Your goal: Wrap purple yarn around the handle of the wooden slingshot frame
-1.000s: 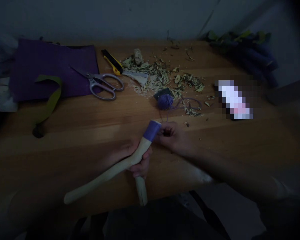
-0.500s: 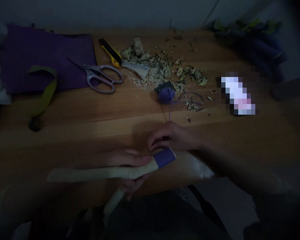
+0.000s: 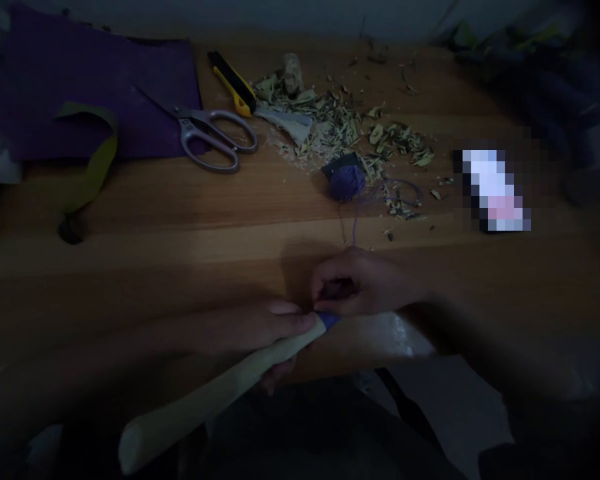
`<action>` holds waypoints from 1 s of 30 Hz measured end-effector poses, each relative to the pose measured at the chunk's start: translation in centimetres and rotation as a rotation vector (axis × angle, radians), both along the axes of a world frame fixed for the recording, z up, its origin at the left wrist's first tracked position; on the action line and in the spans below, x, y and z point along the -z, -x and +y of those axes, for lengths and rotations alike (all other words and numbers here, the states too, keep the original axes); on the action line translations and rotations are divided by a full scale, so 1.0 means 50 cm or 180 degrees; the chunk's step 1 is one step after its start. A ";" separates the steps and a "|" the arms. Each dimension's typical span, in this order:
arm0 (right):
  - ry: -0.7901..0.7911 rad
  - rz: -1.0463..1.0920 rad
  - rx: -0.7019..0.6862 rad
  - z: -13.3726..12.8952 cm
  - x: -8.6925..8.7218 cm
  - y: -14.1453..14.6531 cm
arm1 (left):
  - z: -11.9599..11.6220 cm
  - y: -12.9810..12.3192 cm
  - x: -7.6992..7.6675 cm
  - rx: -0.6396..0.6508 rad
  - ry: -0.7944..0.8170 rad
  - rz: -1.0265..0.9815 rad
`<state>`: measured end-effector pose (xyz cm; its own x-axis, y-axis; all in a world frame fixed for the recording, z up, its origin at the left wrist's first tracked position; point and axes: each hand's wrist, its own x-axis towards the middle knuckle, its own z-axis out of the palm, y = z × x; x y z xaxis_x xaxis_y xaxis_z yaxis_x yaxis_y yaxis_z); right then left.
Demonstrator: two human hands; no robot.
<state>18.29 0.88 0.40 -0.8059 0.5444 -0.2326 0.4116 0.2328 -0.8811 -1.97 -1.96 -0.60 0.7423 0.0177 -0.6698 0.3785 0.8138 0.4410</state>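
Note:
A pale peeled stick (image 3: 215, 387) slants from the lower left up to the middle, with a purple wrapped band (image 3: 329, 321) at its upper end. My left hand (image 3: 280, 327) is closed round the stick just below the band. Beside the band, my right hand (image 3: 347, 283) pinches with thumb and fingers together, where the purple yarn (image 3: 355, 230) runs down to it. The pinched part of the yarn is too dark to make out. Farther back lies the ball of purple yarn (image 3: 347, 182) on the table.
Scissors (image 3: 217, 140) lie partly on a purple sheet (image 3: 95, 93), beside a green strip (image 3: 103, 157). A yellow and black cutter (image 3: 235, 83) lies near wood shavings (image 3: 330, 120). At the right are a blurred-out phone (image 3: 497, 190) and a dark bundle (image 3: 545, 87).
The stick has turned, its near end swinging down and closer, and less of the purple band shows. My right hand has shifted slightly right and down. The view has shifted a little.

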 end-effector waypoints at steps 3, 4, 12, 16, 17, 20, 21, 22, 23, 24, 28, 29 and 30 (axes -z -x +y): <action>-0.0054 0.0046 0.0099 -0.004 0.002 -0.002 | -0.006 -0.004 0.013 -0.0065 -0.0009 -0.0073; -0.0097 0.0056 0.0127 -0.004 0.001 -0.003 | -0.006 -0.004 0.019 -0.0106 0.0019 -0.0106; -0.0556 0.0240 0.0157 -0.006 -0.005 -0.006 | -0.006 -0.005 0.029 -0.0498 0.0083 -0.0252; -0.0684 0.0291 0.0109 -0.006 -0.002 -0.006 | -0.004 -0.007 0.026 -0.0718 0.0120 -0.0356; -0.0722 0.0318 0.0116 -0.006 -0.001 -0.006 | -0.002 -0.008 0.025 -0.0752 0.0124 -0.0383; -0.0881 0.0368 0.0266 -0.006 -0.002 -0.007 | 0.005 -0.008 0.021 -0.0803 0.0153 -0.0458; -0.0931 0.0373 0.0329 -0.007 -0.003 -0.008 | 0.007 -0.008 0.020 -0.0812 0.0161 -0.0507; -0.0974 0.0350 0.0388 -0.007 -0.005 -0.008 | 0.009 -0.007 0.019 -0.0830 0.0159 -0.0580; -0.1013 0.0322 0.0439 -0.007 -0.006 -0.009 | 0.011 -0.007 0.018 -0.0860 0.0151 -0.0653; -0.1047 0.0299 0.0482 -0.008 -0.007 -0.009 | 0.012 -0.006 0.018 -0.0906 0.0133 -0.0724; -0.1247 0.0287 0.0677 -0.008 -0.010 -0.007 | 0.017 -0.005 0.018 -0.1022 0.0087 -0.0890; -0.1325 0.0319 0.0721 -0.009 -0.010 -0.007 | 0.019 -0.006 0.018 -0.1019 0.0095 -0.0908; -0.1404 0.0348 0.0763 -0.009 -0.009 -0.006 | 0.021 -0.006 0.017 -0.1024 0.0100 -0.0927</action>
<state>18.59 0.44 0.85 -0.6531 0.7443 0.1395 0.4100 0.5024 -0.7612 -1.65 -0.93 -1.44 0.8605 0.2619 -0.4370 -0.0331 0.8847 0.4649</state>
